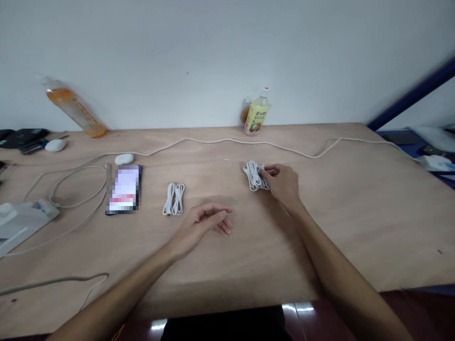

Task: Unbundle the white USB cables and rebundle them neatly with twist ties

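Note:
My right hand (284, 183) is at the right side of a pile of coiled white cables (253, 175), its thumb and index finger closed on part of it. The fingertips partly hide that side of the pile. Over the middle of the table, my left hand (209, 220) holds nothing, with its fingers loosely bent and apart. Just left of it lies a single coiled white cable (174, 199), folded into a neat bundle.
A phone (124, 189) and a white earbud case (124, 159) lie to the left. A long white cord (227, 140) crosses the wooden table (355, 213). Near the wall are a yellow-labelled bottle (257, 113) and an orange drink bottle (76, 109). A white power strip (26, 218) sits far left.

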Demonstrator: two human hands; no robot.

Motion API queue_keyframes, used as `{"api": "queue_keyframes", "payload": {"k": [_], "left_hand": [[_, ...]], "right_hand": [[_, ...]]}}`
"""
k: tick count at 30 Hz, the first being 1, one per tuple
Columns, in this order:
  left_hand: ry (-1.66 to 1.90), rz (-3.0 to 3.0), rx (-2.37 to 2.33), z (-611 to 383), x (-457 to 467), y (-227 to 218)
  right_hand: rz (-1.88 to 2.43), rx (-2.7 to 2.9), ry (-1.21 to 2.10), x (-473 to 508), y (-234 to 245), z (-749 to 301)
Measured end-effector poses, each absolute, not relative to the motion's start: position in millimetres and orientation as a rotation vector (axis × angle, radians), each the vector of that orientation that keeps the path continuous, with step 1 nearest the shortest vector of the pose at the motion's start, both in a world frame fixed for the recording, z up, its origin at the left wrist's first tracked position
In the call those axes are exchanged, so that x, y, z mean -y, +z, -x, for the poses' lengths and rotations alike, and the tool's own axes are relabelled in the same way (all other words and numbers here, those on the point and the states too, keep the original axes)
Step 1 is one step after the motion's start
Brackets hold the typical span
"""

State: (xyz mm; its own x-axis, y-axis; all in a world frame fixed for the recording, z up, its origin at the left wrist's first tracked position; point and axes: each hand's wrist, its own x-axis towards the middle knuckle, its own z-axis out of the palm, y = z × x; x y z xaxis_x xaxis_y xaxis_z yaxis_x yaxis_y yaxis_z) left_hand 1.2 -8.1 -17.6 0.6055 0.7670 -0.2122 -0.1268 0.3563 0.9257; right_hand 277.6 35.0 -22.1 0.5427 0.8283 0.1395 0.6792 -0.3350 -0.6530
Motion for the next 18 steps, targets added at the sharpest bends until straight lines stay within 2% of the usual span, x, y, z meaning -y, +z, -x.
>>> {"api": "queue_keyframes", "payload": {"k": [7, 15, 18], "left_hand": [[0.674, -1.278, -0.81, 2, 9, -13], [1.032, -2.22, -1.371, 11, 9, -9], [1.059, -2.459, -1.654, 16, 1, -11]], "right_hand": [[2.128, 1.272, 0.227, -34, -21, -274], [2.122, 1.229, 0.113, -32, -13, -269], [1.756, 1.154, 0.048, -19, 7, -250]]}}
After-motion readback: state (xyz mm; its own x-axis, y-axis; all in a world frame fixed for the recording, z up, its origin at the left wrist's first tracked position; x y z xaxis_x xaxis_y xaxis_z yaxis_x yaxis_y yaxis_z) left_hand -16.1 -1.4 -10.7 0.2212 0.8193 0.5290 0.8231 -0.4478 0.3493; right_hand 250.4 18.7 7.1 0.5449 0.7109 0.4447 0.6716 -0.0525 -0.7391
